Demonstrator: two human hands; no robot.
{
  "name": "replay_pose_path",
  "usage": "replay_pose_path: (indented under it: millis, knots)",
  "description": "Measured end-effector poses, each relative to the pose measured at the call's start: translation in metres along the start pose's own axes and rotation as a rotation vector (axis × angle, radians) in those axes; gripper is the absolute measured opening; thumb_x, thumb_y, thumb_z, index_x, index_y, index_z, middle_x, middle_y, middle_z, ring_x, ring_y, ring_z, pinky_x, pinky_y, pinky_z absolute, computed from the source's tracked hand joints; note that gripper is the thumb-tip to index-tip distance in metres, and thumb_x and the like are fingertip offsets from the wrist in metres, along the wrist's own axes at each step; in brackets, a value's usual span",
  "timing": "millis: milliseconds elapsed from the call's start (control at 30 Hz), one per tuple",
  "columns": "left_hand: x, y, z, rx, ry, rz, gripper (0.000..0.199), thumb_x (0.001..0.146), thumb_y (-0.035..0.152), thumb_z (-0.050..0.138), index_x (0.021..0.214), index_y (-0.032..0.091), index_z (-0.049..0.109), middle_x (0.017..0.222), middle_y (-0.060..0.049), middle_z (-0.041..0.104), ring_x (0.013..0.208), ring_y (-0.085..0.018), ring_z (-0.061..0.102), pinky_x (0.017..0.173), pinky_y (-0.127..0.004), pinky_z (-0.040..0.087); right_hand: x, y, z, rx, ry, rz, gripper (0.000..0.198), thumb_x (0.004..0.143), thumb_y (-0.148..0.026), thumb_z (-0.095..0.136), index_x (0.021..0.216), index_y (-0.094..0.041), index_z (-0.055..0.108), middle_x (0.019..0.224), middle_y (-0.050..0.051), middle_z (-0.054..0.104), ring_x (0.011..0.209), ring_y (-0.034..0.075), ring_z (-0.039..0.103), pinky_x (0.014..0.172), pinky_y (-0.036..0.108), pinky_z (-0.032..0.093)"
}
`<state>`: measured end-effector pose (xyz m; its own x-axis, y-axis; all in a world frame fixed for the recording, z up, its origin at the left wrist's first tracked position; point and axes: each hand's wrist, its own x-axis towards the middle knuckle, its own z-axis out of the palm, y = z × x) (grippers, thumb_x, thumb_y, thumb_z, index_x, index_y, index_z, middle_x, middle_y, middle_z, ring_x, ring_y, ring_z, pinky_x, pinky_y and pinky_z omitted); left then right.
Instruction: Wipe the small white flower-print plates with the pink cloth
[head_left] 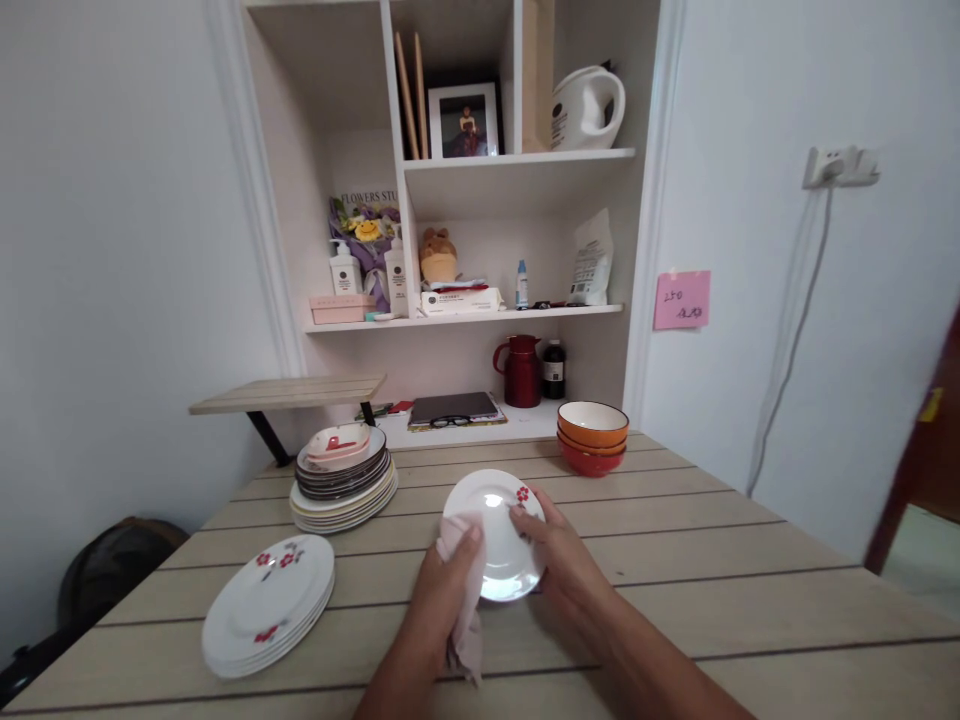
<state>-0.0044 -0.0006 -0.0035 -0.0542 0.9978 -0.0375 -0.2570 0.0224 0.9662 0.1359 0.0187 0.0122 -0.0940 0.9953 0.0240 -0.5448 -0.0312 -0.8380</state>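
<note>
A white plate point(499, 560) with red flowers near its rim is tilted up above the middle of the table. My right hand point(562, 550) grips its right edge, thumb on the upper face and fingers behind. Closed around a pale pink cloth point(469, 625), my left hand point(446, 580) presses it against the plate's left edge. The cloth hangs down below that hand. To the left lies a stack of similar flowered white plates point(262, 610).
Behind that stack stands a taller pile of plates point(345, 510) topped with small bowls point(337, 443). Orange and red bowls point(592, 440) are stacked at the back right. A raised wooden shelf point(292, 393) overhangs the back left. A red jug point(522, 370) and dark bottle point(553, 370) stand behind the table.
</note>
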Motion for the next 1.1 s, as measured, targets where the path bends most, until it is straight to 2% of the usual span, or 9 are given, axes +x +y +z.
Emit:
replay_pose_path:
  millis: [67, 200, 300, 433, 533, 667, 767, 900, 1100]
  knots:
    - [-0.003, 0.006, -0.002, 0.008, -0.064, -0.004, 0.067, 0.063, 0.055, 0.079, 0.113, 0.01, 0.068, 0.085, -0.012, 0.077, 0.076, -0.026, 0.071, 0.072, -0.031, 0.055, -0.002, -0.012, -0.004, -0.1, -0.061, 0.049, 0.045, 0.064, -0.033, 0.078, 0.103, -0.022, 0.06, 0.076, 0.001, 0.07, 0.061, 0.016, 0.061, 0.054, 0.025, 0.045]
    - [-0.009, 0.012, -0.006, 0.085, -0.24, -0.062, 0.061, 0.068, 0.054, 0.076, 0.108, 0.008, 0.07, 0.087, -0.014, 0.076, 0.076, -0.026, 0.071, 0.068, -0.03, 0.055, -0.007, -0.033, -0.013, -0.289, -0.203, 0.045, 0.035, 0.066, -0.037, 0.076, 0.094, -0.019, 0.063, 0.071, 0.001, 0.068, 0.058, 0.015, 0.059, 0.051, 0.023, 0.04]
    - [-0.011, 0.01, -0.008, 0.167, -0.281, -0.072, 0.055, 0.069, 0.052, 0.076, 0.102, 0.009, 0.072, 0.09, -0.013, 0.076, 0.075, -0.025, 0.07, 0.066, -0.028, 0.054, -0.009, -0.037, -0.017, -0.355, -0.262, 0.078, 0.031, 0.066, -0.033, 0.076, 0.09, -0.02, 0.064, 0.068, 0.0, 0.068, 0.053, 0.014, 0.056, 0.048, 0.023, 0.038]
    - [-0.009, 0.009, -0.008, 0.196, -0.225, -0.058, 0.051, 0.067, 0.051, 0.078, 0.096, 0.009, 0.073, 0.088, -0.012, 0.076, 0.075, -0.024, 0.07, 0.065, -0.027, 0.054, -0.008, -0.029, -0.013, -0.328, -0.173, 0.071, 0.03, 0.064, -0.029, 0.075, 0.088, -0.021, 0.061, 0.062, -0.002, 0.065, 0.048, 0.013, 0.053, 0.044, 0.023, 0.036]
    - [-0.004, 0.009, -0.005, 0.095, -0.133, -0.076, 0.06, 0.065, 0.053, 0.078, 0.105, 0.009, 0.07, 0.084, -0.012, 0.077, 0.075, -0.026, 0.072, 0.069, -0.031, 0.056, -0.004, -0.016, -0.007, -0.229, -0.071, -0.01, 0.031, 0.066, -0.03, 0.074, 0.092, -0.021, 0.059, 0.061, -0.004, 0.063, 0.047, 0.013, 0.052, 0.044, 0.023, 0.036]
    - [0.002, 0.003, -0.001, 0.015, -0.002, -0.045, 0.067, 0.061, 0.054, 0.08, 0.11, 0.01, 0.068, 0.089, -0.013, 0.077, 0.083, -0.028, 0.072, 0.073, -0.032, 0.056, 0.0, 0.001, -0.002, -0.08, -0.005, -0.122, 0.033, 0.068, -0.033, 0.074, 0.095, -0.022, 0.058, 0.066, -0.003, 0.065, 0.051, 0.013, 0.054, 0.047, 0.023, 0.039]
    - [0.006, -0.003, -0.001, -0.026, 0.006, -0.015, 0.065, 0.062, 0.055, 0.08, 0.109, 0.011, 0.069, 0.095, -0.014, 0.076, 0.086, -0.028, 0.072, 0.074, -0.032, 0.057, -0.001, 0.009, 0.002, 0.01, 0.017, -0.152, 0.039, 0.068, -0.035, 0.075, 0.1, -0.024, 0.056, 0.074, -0.001, 0.069, 0.057, 0.015, 0.059, 0.051, 0.025, 0.045]
    - [0.008, -0.007, -0.001, -0.061, -0.009, -0.025, 0.066, 0.062, 0.055, 0.08, 0.11, 0.011, 0.068, 0.095, -0.014, 0.077, 0.085, -0.028, 0.072, 0.075, -0.033, 0.057, -0.004, 0.012, 0.006, 0.092, 0.071, -0.123, 0.052, 0.068, -0.035, 0.076, 0.113, -0.029, 0.051, 0.082, -0.001, 0.07, 0.06, 0.018, 0.063, 0.052, 0.028, 0.048]
    - [0.003, -0.011, 0.006, -0.086, -0.053, 0.016, 0.067, 0.064, 0.053, 0.08, 0.116, 0.013, 0.066, 0.096, -0.014, 0.076, 0.09, -0.029, 0.071, 0.076, -0.034, 0.057, -0.003, 0.01, 0.006, 0.11, 0.141, -0.127, 0.058, 0.067, -0.035, 0.078, 0.118, -0.033, 0.05, 0.08, -0.004, 0.071, 0.06, 0.018, 0.063, 0.052, 0.028, 0.049]
